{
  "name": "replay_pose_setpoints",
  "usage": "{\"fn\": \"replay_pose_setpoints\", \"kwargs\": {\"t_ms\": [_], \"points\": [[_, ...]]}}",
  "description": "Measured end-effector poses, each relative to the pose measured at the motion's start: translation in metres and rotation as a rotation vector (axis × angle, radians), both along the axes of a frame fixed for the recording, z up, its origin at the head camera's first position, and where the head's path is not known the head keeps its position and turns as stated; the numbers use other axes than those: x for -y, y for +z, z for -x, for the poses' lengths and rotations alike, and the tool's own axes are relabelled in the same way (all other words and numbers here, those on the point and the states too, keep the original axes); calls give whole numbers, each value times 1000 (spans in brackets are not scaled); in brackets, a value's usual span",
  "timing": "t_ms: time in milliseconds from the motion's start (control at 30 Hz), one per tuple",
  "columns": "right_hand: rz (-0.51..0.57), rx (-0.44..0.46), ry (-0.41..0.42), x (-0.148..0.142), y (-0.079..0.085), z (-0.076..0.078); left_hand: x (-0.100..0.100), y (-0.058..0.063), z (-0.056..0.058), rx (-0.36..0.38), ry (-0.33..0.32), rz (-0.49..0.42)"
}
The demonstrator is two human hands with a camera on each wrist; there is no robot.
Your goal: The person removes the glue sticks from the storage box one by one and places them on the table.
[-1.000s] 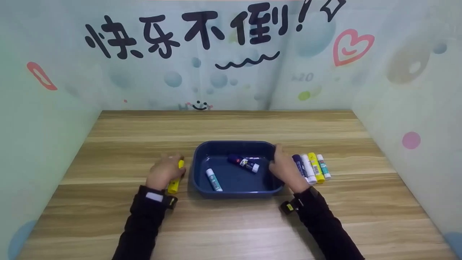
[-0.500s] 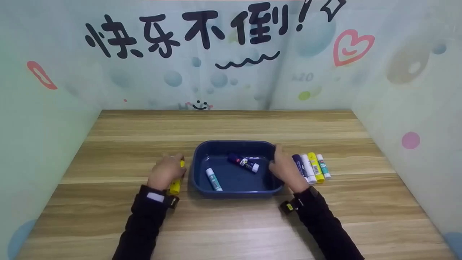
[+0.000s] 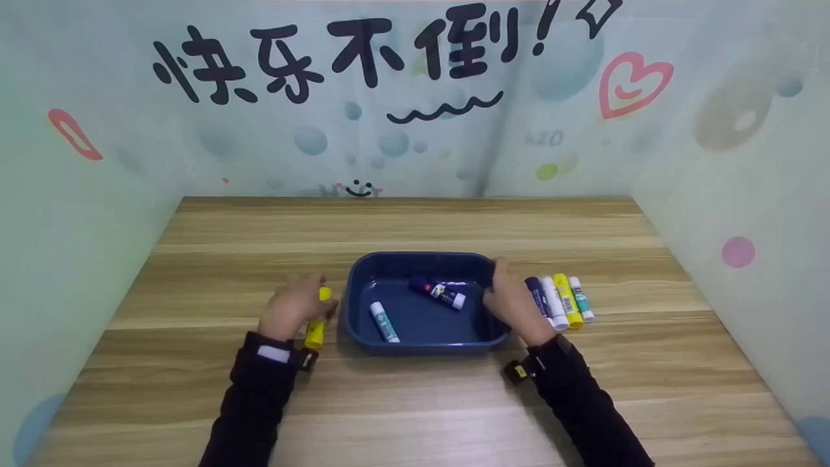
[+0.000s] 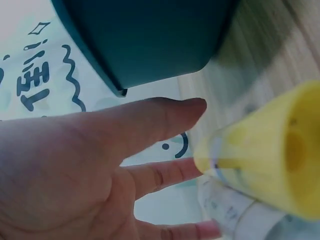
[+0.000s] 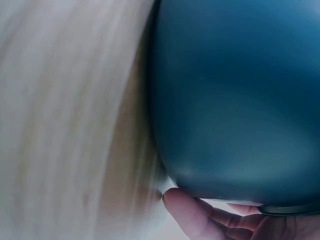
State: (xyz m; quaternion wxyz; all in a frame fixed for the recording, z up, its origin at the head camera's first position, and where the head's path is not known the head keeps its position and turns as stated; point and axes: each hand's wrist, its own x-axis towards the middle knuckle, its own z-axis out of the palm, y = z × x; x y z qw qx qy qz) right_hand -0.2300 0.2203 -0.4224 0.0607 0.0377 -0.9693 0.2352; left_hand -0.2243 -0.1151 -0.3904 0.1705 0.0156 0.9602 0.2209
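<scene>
Slightly leftward, the left hand (image 3: 290, 309) has been shifted since the previous frame; its fingers are spread about, not clenched on, a yellow cylindrical glue stick (image 3: 315, 334), placed just beside a white cylindrical stick (image 4: 231, 207), left of the navy rounded-rectangular plastic basin (image 3: 425, 349). The basin's rim is gripped by the right hand (image 3: 515, 305).

So I've got both arms (image 3: 251, 402) out front, left hand (image 3: 288, 307) with thumb (image 4: 160, 119) and fingers (image 4: 165, 177) spread, right hand (image 3: 517, 303) curled into a grip.
</scene>
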Motion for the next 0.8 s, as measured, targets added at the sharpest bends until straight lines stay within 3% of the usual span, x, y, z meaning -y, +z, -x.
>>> {"fn": "replay_pose_setpoints", "kwargs": {"t_ms": [133, 200, 367, 433, 567, 667, 800], "points": [[11, 4, 4, 0, 1, 0, -7, 3, -2, -127, -41, 51], [16, 12, 2, 0, 1, -1, -14, 5, -2, -254, -84, 55], [29, 26, -4, 0, 2, -1, -36, 10, -6, -555, -213, -13], [26, 20, -3, 0, 2, -1, -45, 11, -10, -609, -279, -63], [1, -5, -2, 0, 0, -1, -60, 4, -16, -580, -430, -115], [-9, -13, 0, 1, 0, -1, -68, -6, -18, -477, -479, -16], [-5, -2, 2, 0, 0, 0, -74, -16, -19, -379, -478, 152]]}}
